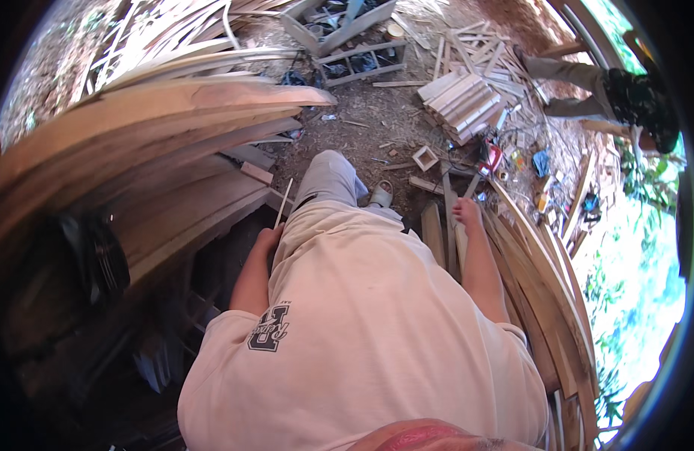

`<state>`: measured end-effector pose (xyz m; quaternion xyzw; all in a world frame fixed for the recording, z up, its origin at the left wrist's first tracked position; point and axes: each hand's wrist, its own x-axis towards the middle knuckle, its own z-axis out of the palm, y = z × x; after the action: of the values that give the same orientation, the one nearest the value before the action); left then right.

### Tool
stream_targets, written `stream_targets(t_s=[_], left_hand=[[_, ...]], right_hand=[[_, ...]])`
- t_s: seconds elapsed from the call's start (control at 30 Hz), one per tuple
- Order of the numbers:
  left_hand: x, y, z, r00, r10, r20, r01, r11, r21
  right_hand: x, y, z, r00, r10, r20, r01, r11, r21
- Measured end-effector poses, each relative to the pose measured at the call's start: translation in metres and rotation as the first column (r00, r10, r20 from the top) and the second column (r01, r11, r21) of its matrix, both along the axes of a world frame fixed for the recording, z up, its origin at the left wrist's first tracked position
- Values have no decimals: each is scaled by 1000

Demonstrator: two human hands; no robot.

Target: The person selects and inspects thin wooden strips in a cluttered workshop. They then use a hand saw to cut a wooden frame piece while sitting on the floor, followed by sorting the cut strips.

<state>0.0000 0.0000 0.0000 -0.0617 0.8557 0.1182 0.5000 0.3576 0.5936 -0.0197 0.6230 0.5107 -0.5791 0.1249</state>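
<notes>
My left hand [269,237] hangs beside my left thigh, closed around one end of a thin, pale stick [284,201]. The stick points forward and up, past my grey trousers. On the other side, my right hand [468,213] is held out from my body with its fingers curled in, and nothing shows in it. Long wooden boards [433,233] lie close by that hand, and it looks apart from them. One sandalled foot [381,194] shows in front of me.
Large stacked planks [159,113] crowd my left. Ahead are a wooden crate [362,64], a pile of cut wood blocks [461,105] and a small square wooden frame [424,158]. Another person [610,90] is at the far right. Offcuts and litter cover the dirt floor.
</notes>
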Motion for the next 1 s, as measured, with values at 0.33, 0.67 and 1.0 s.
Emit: stream_targets(t_s=[0.33,0.67,1.0], left_hand=[[-179,207,34,930,141,340,-198,970,138],[-239,439,150,878,-237,417,-50,820,571],[-204,518,220,893,-341,292,26,689,725]], right_hand=[[-56,-95,41,920,-318,228,340,938,-65],[-371,-20,216,882,-76,-466,46,996,-75],[-397,16,226,866,17,-499,73,985,159]])
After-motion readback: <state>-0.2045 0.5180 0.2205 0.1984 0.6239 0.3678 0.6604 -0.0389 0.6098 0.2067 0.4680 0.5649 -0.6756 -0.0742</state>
